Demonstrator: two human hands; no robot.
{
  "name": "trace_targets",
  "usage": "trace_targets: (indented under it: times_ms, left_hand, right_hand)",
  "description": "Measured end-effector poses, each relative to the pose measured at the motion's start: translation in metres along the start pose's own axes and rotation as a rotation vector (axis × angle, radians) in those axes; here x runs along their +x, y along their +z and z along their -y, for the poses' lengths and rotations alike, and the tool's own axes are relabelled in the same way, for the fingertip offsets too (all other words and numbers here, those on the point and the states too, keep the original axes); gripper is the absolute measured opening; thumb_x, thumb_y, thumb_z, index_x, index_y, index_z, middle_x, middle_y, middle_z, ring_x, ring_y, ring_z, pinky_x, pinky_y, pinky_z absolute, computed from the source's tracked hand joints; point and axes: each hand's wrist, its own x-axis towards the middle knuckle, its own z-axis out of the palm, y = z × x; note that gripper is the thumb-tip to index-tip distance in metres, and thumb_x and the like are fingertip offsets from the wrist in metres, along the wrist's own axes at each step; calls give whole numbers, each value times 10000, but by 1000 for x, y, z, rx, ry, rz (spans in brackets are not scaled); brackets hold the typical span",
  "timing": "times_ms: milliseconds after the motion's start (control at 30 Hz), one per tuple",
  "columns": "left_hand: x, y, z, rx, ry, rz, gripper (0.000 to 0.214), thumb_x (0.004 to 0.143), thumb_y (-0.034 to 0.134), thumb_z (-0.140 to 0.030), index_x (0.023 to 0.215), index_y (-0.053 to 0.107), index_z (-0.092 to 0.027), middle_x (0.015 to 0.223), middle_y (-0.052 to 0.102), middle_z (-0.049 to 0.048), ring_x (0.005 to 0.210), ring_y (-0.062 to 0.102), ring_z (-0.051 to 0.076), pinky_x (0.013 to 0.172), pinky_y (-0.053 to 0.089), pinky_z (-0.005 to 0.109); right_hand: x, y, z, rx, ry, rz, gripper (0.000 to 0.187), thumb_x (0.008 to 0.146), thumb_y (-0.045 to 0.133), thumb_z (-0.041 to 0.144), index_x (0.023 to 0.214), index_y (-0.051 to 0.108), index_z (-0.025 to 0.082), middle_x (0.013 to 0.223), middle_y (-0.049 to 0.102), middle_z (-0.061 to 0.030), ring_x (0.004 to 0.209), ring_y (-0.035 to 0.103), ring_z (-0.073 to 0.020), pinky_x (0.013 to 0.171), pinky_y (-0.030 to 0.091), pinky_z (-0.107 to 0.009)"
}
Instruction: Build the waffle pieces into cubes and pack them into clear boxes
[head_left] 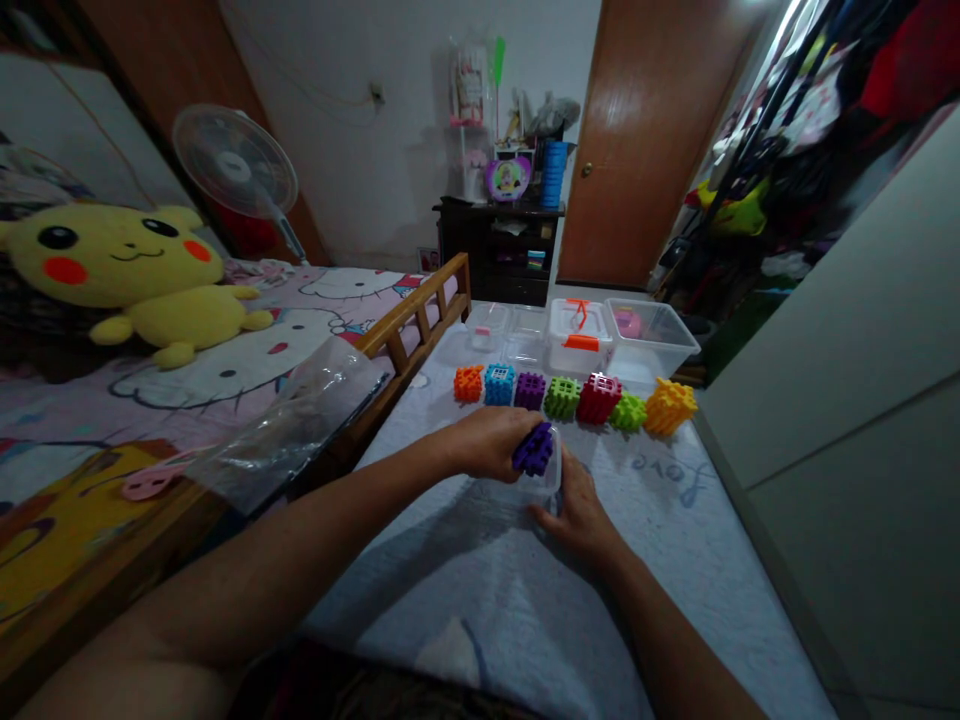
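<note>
My left hand [499, 443] is closed round a stack of dark purple lattice-like plastic pieces [534, 450], held at the mouth of a small clear plastic container [553, 478]. Against the near right side of that container rests my right hand [579, 508], its thumb and fingers curved round the wall. Just beyond stands a row of similar stacked pieces: orange [469, 384], blue [499, 385], purple [530, 391], green [562, 398], dark red [599, 399], lime [628, 411] and yellow [670, 407]. The container's lower part is partly hidden by my hands.
Behind the row are a lidded box with orange latches [577, 335], a larger open clear box [651, 335] and small clear containers [525, 340]. A wooden bed rail [409, 335] borders the cloth-covered surface [480, 560] on the left. A white panel [855, 400] rises at right.
</note>
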Motion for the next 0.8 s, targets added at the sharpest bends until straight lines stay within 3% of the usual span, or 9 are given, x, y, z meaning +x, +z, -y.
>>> trace_targets:
  times_ms: [300,633,800]
  left_hand:
    - [15,2,1,106,-37,124,392,696,696,-221,1070,586,-175,1100,702,90,997,671,267,765,499,289]
    - [31,9,-2,293,40,285,402,719,721,-265,1097,635,-160,1062,724,142,952,693,315,752,524,338]
    - [34,14,-2,268,81,313,378,744,719,-283,1093,656,-151,1083,725,149,966,690,304,783,520,334]
  right_hand:
    - [1,-2,4,45,21,7,984,735,659,351,1553,142,177,1477,440,-192,1344,438,-362,1097,372,-564]
    - [2,-3,5,53,-1,-9,995,723,668,338,1553,143,177,1457,460,-196,1331,452,-376,1086,377,-577]
    - [1,-3,5,34,-9,-17,1003,736,662,357,1561,119,177,1466,456,-195,1329,459,-372,1085,387,-563]
